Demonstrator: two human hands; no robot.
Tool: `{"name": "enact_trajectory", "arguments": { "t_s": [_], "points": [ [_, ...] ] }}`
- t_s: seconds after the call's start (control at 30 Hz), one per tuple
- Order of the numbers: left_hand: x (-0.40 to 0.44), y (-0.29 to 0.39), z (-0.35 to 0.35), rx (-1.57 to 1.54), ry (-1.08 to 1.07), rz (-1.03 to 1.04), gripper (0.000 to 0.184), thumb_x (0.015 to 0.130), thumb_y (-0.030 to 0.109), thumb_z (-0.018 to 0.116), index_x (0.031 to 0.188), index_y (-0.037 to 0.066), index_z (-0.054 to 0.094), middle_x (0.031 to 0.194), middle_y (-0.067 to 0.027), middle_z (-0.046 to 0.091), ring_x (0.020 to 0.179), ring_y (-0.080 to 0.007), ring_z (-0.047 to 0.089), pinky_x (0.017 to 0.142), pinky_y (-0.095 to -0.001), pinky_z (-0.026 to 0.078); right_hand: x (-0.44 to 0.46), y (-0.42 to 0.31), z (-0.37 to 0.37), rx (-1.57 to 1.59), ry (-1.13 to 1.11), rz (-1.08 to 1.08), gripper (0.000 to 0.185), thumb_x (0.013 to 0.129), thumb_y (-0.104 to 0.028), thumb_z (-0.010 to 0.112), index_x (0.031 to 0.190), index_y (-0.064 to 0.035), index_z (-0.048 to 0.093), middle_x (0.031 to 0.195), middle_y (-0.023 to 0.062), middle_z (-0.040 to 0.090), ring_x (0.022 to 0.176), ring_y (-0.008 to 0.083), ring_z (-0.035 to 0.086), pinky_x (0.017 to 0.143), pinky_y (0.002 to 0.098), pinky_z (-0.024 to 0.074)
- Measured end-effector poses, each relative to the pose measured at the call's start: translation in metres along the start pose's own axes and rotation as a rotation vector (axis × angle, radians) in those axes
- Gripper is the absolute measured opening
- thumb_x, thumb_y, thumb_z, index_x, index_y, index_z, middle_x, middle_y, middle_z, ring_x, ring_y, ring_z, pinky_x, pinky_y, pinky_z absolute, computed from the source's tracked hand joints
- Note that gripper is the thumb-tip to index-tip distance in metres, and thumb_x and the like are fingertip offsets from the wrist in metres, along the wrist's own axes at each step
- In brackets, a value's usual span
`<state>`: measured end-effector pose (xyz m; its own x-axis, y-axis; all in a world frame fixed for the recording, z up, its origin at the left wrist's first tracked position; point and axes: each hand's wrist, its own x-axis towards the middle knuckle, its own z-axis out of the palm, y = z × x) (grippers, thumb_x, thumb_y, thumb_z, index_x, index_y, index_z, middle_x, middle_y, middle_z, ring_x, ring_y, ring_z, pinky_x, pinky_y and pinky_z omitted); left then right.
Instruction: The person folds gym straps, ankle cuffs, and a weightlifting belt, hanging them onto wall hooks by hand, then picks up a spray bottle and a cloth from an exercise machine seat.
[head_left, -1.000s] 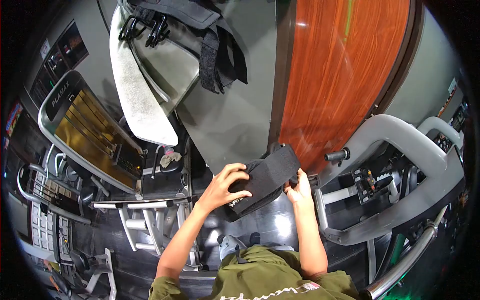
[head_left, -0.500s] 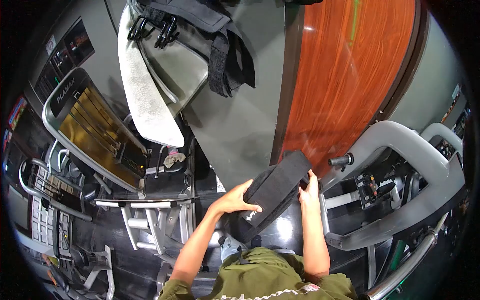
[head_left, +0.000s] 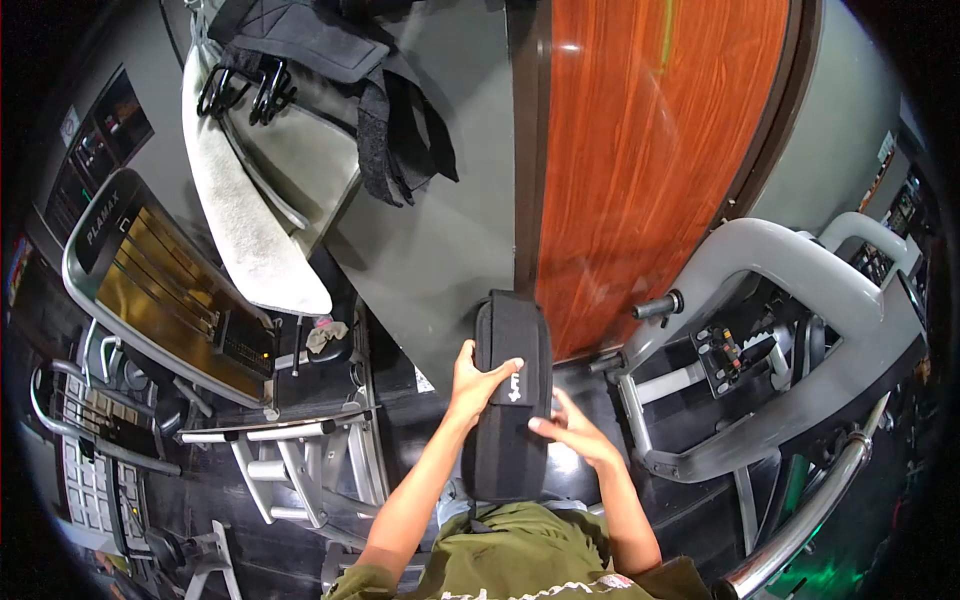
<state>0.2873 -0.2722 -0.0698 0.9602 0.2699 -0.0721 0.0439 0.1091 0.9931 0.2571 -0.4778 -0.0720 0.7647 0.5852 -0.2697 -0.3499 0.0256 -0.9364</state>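
A black weightlifting belt, closed into a long loop, stands lengthwise in front of my body. A white logo shows on its strap. My left hand holds its left side, thumb laid across the front next to the logo and the other fingers mostly behind the belt. At the lower right edge is my right hand, fingers spread. Its thumb points at the belt; whether it touches cannot be made out.
A white towel and black straps hang at upper left. Weight machines stand left and right. A red wood-grain panel rises ahead, beside a grey wall. A chrome bar is at lower right.
The belt has swung from a slant to nearly upright and shifted left, its logo side now facing me. My right hand has come off its far end and moved lower, fingers opening.
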Motion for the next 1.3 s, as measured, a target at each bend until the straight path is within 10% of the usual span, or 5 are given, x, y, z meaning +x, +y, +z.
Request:
{"name": "enact_trajectory", "arguments": {
  "t_s": [0.3, 0.43, 0.7, 0.87, 1.3],
  "points": [
    [-0.004, -0.044, 0.024, -0.034, 0.312, -0.228, 0.114, 0.071, 0.032, 0.091, 0.147, -0.016, 0.021, 0.134, -0.0274, 0.052, 0.122, -0.0293, 0.056, 0.102, -0.0355, 0.046, -0.010, 0.002, -0.027, -0.566, 0.585, -0.083, 0.039, 0.091, -0.039, 0.071, 0.100, -0.0008, 0.068, 0.081, 0.0147, 0.067, 0.074, 0.0152, 0.060, 0.073, 0.0347, 0.0492],
    [-0.017, -0.044, -0.028, 0.491, 0.106, -0.459, 0.083, 0.083, 0.080, 0.052, 0.104, 0.001, 0.069, 0.096, -0.0211, 0.072, 0.091, -0.0333, 0.069, 0.085, -0.0440, 0.051, 0.009, -0.034, -0.027, -0.688, 0.570, -0.214, 0.043, 0.090, -0.045, 0.068, 0.102, -0.0039, 0.074, 0.085, 0.0207, 0.071, 0.079, 0.0315, 0.071, 0.074, 0.0400, 0.0522],
    [-0.061, 0.078, 0.004, 0.984, -0.550, 0.720, 0.124, 0.053, 0.061, 0.089, 0.150, 0.006, 0.033, 0.154, -0.0221, 0.032, 0.145, -0.0390, 0.029, 0.118, -0.0518, 0.026, 0.043, -0.118, -0.005, -1.310, 0.145, -0.283, 0.023, 0.080, -0.023, 0.067, 0.086, -0.0022, 0.073, 0.079, 0.0245, 0.066, 0.080, 0.0427, 0.065, 0.072, 0.0485, 0.0528],
    [-0.036, 0.072, 0.015, 0.843, -0.381, 0.822, 0.125, 0.042, 0.020, 0.079, 0.154, 0.012, 0.026, 0.148, -0.0213, 0.034, 0.125, -0.0425, 0.042, 0.111, -0.0524, 0.035, 0.046, -0.159, 0.004, -1.276, 0.110, -0.408, 0.021, 0.081, -0.020, 0.066, 0.084, -0.0001, 0.071, 0.077, 0.0254, 0.064, 0.076, 0.0456, 0.063, 0.068, 0.0476, 0.0525],
    [-0.064, 0.182, -0.019, 0.923, 0.167, 0.690, 0.101, 0.054, 0.019, 0.080, 0.149, 0.017, 0.044, 0.134, -0.0260, 0.045, 0.126, -0.0453, 0.046, 0.108, -0.0506, 0.038, 0.023, -0.109, 0.010, -0.656, 0.581, -0.970, 0.077, 0.073, -0.014, 0.085, 0.142, -0.0067, 0.051, 0.146, 0.0203, 0.049, 0.134, 0.0361, 0.049, 0.113, 0.0433, 0.0383]
  ]
}}
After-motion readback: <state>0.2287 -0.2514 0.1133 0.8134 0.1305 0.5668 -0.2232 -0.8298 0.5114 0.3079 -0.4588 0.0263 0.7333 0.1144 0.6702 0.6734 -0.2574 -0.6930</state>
